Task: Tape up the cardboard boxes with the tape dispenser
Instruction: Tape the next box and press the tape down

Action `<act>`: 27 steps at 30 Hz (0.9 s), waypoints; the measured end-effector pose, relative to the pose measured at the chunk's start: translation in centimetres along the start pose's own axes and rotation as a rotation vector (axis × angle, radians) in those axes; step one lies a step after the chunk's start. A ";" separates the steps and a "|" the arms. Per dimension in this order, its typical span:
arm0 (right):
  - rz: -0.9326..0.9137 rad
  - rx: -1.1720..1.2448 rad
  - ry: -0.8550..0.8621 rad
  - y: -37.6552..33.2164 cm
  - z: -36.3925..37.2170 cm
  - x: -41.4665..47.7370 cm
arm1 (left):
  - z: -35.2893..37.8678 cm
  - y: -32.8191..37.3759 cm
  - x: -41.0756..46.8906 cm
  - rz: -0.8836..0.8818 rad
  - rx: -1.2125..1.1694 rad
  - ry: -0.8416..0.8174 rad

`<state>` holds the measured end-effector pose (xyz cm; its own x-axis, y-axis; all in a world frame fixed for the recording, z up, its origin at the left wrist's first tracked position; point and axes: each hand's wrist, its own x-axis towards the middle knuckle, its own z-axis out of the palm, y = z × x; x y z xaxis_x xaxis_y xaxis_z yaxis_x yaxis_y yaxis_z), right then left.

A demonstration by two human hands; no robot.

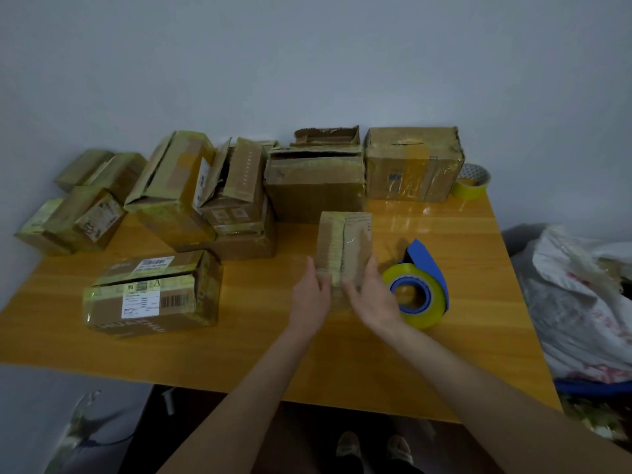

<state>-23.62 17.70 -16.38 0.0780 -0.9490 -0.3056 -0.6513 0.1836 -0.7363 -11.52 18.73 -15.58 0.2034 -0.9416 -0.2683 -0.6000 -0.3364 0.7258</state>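
Left grip (309, 295) and right grip (369, 297), fingers straight, are pressing opposite sides of small brown taped cardboard box (343, 244) on orange tabletop (239, 354).

Bare counter (239, 354) lies open along the near edge; stacked boxes (171, 186) block the far side, tape dispenser (431, 285) crowds the right.

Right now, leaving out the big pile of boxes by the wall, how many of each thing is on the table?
Cardboard boxes: 2, the labelled box and the small box
Tape dispenser: 1
Loose tape roll: 1
Total: 4
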 end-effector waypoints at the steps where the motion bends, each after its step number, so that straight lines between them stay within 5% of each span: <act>1: -0.008 0.000 0.002 -0.1 -0.3 -0.1 | -0.3 -0.4 0.1 -0.008 -0.069 -0.041; 3: -0.039 -0.028 -0.015 0.1 -1.3 -0.5 | -1.0 -1.5 -0.2 0.014 -0.148 -0.080; 7: -0.095 -0.225 0.077 1.2 -3.5 -0.9 | -2.1 -3.2 -0.6 0.073 -0.076 0.132; 11: -0.194 -0.230 0.051 1.1 -3.0 -1.0 | -1.9 -3.0 -0.4 0.103 -0.176 0.098; 17: -0.280 -0.422 0.087 0.7 -2.9 -0.8 | -1.8 -3.0 0.1 0.256 0.064 0.157; 27: -0.255 -0.664 0.038 0.2 -3.1 -0.4 | -1.3 -3.4 1.0 0.216 0.316 0.087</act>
<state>-26.08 17.33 -14.51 0.2711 -0.9520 -0.1424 -0.9392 -0.2293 -0.2554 -8.25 18.90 -17.53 0.1034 -0.9925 -0.0660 -0.8420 -0.1226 0.5253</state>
